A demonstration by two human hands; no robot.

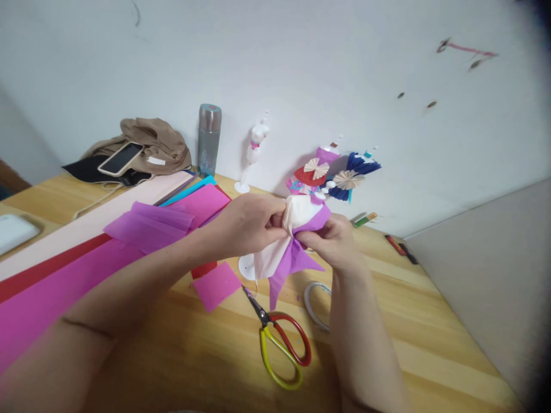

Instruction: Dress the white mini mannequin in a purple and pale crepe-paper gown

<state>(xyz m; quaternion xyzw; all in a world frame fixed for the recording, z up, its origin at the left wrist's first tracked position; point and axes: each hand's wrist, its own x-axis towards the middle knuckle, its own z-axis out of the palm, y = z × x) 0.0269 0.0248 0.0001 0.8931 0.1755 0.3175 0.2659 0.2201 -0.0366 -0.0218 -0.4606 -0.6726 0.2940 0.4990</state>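
Note:
My left hand [252, 225] pinches cream paper [270, 259] gathered at the middle of a small white dress form, most of which the paper and hands hide. My right hand [333, 241] is closed on purple paper [297, 259], thumb pressed at the gathered waist, its pointed ends hanging down. The form's round white base [247, 267] shows below the left hand. Scissors [275, 332] with one red and one yellow handle lie just beneath, beside a pink paper piece [217, 285]. A white tape roll [317, 305] is partly covered by my right forearm.
Coloured paper sheets [86, 269] spread across the left. Behind stand a bare white dress form [257, 140], dressed forms with paper fans [348, 179] and a grey bottle [209, 140]. A phone [121, 159] rests on brown cloth [159, 143]. Walls bound the table [413, 321].

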